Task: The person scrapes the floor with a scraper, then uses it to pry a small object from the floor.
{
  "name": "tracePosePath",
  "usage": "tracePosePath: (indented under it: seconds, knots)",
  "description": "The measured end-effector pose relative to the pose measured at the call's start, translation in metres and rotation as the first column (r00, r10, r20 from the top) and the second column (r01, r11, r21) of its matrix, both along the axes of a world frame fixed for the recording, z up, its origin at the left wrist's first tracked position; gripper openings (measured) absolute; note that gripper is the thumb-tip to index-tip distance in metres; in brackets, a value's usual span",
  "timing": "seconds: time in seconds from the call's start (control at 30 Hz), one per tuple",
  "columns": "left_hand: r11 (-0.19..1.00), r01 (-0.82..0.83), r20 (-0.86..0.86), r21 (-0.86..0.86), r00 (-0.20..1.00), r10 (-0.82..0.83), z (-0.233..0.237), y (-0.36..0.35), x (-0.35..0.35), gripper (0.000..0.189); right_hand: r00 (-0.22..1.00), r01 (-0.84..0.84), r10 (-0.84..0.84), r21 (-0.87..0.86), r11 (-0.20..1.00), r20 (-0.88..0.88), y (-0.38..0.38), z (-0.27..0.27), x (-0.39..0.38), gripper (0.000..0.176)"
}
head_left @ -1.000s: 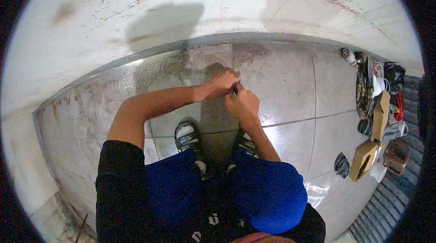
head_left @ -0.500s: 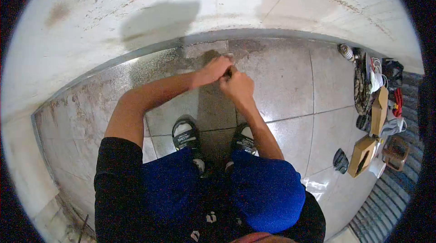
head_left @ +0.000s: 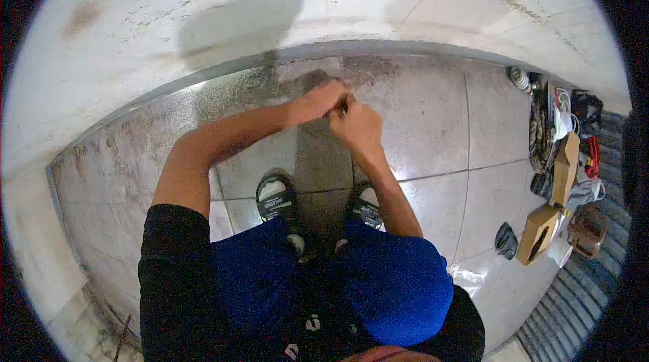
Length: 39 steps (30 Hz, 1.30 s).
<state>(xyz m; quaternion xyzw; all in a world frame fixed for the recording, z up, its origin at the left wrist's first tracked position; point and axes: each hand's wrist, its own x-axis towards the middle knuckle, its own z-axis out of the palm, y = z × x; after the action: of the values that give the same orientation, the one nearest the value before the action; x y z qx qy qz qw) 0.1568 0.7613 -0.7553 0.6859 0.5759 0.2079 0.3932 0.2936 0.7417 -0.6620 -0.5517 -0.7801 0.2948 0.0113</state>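
My left hand (head_left: 323, 100) and my right hand (head_left: 359, 131) meet in front of my knees, above the tiled floor (head_left: 419, 118). Both are closed, with fingers curled and almost touching. Between them shows a small dark spot, too small and too covered by the fingers to name. Under my forearms are my feet in dark strapped sandals (head_left: 275, 203).
A pale, stained wall (head_left: 351, 7) rises ahead. On the right lie an open cardboard box (head_left: 539, 235), a dark crumpled item (head_left: 506, 241), a spiral light bulb (head_left: 518, 79), a red item (head_left: 592, 157) and a brown plastic container (head_left: 588, 230), beside a ribbed shutter (head_left: 568, 308).
Both hands stay together at nearly the same spot. The right hand has turned slightly and shifted a little to the right; the left fingers have moved slightly.
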Motion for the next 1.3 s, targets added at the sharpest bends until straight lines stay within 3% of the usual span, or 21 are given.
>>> tracePosePath:
  seconds: [0.07, 0.17, 0.2, 0.3, 0.33, 0.37, 0.43, 0.47, 0.57, 0.6, 0.7, 0.8, 0.9, 0.93, 1.03, 1.07, 1.17, 1.2, 1.3]
  knots:
    - [0.981, 0.117, -0.197, 0.157, 0.977, -0.085, -0.038, -0.013, 0.006, 0.026, 1.000, -0.005, 0.005, 0.000, 1.000, -0.027, 0.000, 0.000, 0.002, 0.033]
    - [0.925, 0.072, -0.132, 0.372, 0.991, -0.024, -0.003, -0.001, -0.002, 0.026, 0.999, 0.004, -0.002, 0.025, 1.000, -0.050, 0.005, -0.001, -0.002, 0.034]
    - [0.999, -0.016, 0.112, 0.033, 0.994, 0.013, -0.003, 0.014, -0.006, 0.021, 0.999, -0.003, 0.005, 0.059, 0.998, -0.050, 0.015, -0.003, -0.008, 0.034]
    - [0.970, -0.076, 0.117, -0.230, 0.988, 0.105, 0.008, 0.017, -0.010, 0.019, 0.999, -0.033, 0.037, 0.098, 0.995, -0.040, 0.020, -0.003, -0.008, 0.034]
    - [0.964, 0.030, -0.019, 0.265, 0.999, -0.026, -0.006, 0.007, -0.007, 0.020, 0.998, -0.043, 0.047, 0.097, 0.994, -0.037, 0.017, -0.003, -0.007, 0.034]
    - [0.982, 0.026, -0.043, 0.185, 0.999, -0.019, -0.020, 0.005, -0.007, 0.021, 0.999, -0.031, 0.033, 0.083, 0.996, -0.028, 0.012, -0.003, -0.005, 0.034]
    - [1.000, 0.010, -0.087, 0.003, 0.996, -0.010, 0.005, -0.010, 0.005, 0.022, 1.000, -0.006, 0.006, 0.037, 0.999, -0.005, -0.003, -0.006, 0.003, 0.033]
    - [0.996, 0.018, -0.043, 0.086, 0.999, -0.015, -0.043, -0.006, 0.000, 0.025, 1.000, -0.011, 0.012, 0.053, 0.999, -0.020, 0.000, -0.009, -0.001, 0.034]
    - [0.999, -0.048, -0.044, -0.004, 0.998, 0.048, 0.020, 0.011, -0.011, 0.030, 1.000, -0.020, 0.021, 0.096, 0.995, -0.005, 0.017, -0.014, -0.012, 0.033]
    - [0.971, -0.099, -0.030, -0.217, 0.995, 0.094, 0.014, 0.018, -0.012, 0.036, 0.999, -0.028, 0.026, 0.105, 0.994, 0.025, 0.022, -0.009, -0.015, 0.031]
    - [0.986, -0.064, -0.011, -0.153, 0.998, 0.063, -0.012, 0.009, -0.006, 0.039, 1.000, -0.014, 0.013, 0.057, 0.998, 0.019, 0.010, -0.014, -0.006, 0.030]
    - [0.997, -0.075, -0.026, -0.029, 0.997, 0.074, 0.000, -0.004, 0.000, 0.039, 1.000, -0.022, 0.022, 0.029, 0.999, 0.005, 0.010, -0.012, -0.006, 0.031]
    - [0.999, -0.040, 0.102, -0.017, 0.994, 0.041, -0.008, 0.014, -0.017, 0.038, 0.997, -0.039, 0.036, 0.043, 0.998, 0.066, 0.023, -0.008, -0.017, 0.030]
    - [0.952, -0.202, 0.297, -0.232, 0.917, 0.267, -0.010, 0.018, -0.015, 0.036, 0.995, -0.048, 0.043, 0.060, 0.997, 0.090, 0.030, -0.007, -0.022, 0.030]
    - [0.999, -0.011, -0.016, -0.037, 1.000, 0.011, -0.012, 0.018, -0.013, 0.033, 0.999, 0.005, -0.004, 0.033, 0.999, -0.032, 0.024, -0.009, -0.015, 0.032]
    - [0.990, -0.118, 0.039, 0.077, 0.993, 0.116, -0.025, 0.005, -0.003, 0.030, 1.000, 0.004, -0.003, 0.034, 0.999, -0.026, 0.020, -0.007, -0.012, 0.032]
    - [0.993, -0.119, 0.074, 0.008, 0.990, 0.118, -0.028, 0.002, -0.002, 0.030, 1.000, 0.002, -0.001, 0.030, 1.000, -0.022, 0.010, -0.006, -0.007, 0.033]
    - [0.975, -0.124, 0.077, -0.184, 0.987, 0.140, -0.004, 0.007, -0.006, 0.033, 0.999, 0.001, 0.000, 0.042, 0.999, -0.035, 0.018, -0.004, -0.013, 0.033]
    - [0.898, -0.234, 0.332, -0.372, 0.870, 0.364, -0.012, 0.031, -0.017, 0.037, 0.999, -0.037, 0.036, 0.062, 0.997, 0.012, 0.036, -0.007, -0.020, 0.036]
